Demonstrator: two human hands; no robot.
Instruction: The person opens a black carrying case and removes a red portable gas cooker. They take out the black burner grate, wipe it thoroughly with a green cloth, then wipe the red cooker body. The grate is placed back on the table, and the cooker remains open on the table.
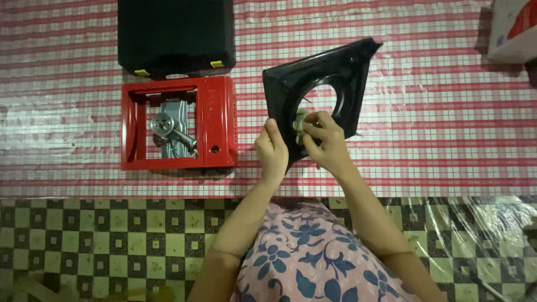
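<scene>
A black square stove top plate with a round hole in its middle is held up, tilted, above the mat. My left hand grips its near left edge. My right hand presses a small pale green cloth against the plate's rim by the hole. To the left, a red portable stove body lies open on the mat, its metal burner part showing inside.
A black carrying case with yellow latches lies behind the red stove body. A white and red box sits at the far right corner. A red and white checked mat covers the floor; green checked flooring lies nearer me.
</scene>
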